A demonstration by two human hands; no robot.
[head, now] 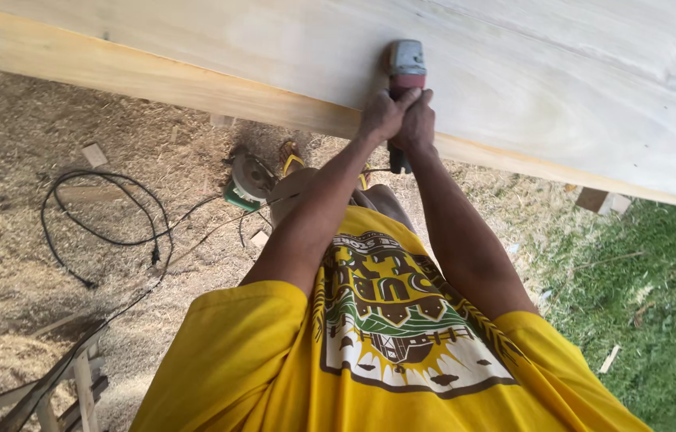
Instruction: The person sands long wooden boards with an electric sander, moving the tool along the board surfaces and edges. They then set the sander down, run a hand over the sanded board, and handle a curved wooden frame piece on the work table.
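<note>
Grinder [406, 68] on pale board [562, 88], gripped by left hand [382, 116], right hand [418, 120].

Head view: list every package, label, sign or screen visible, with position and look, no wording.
Shirt print: on the person's yellow shirt, bottom centre; broad emblem in white, green and brown.
Tool label: on the grey head of the power tool both hands grip; small, pale, blurred.

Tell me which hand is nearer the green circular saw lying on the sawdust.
Left. The left hand grips the red power tool on the side toward the green circular saw; the right hand is just beyond.
</note>
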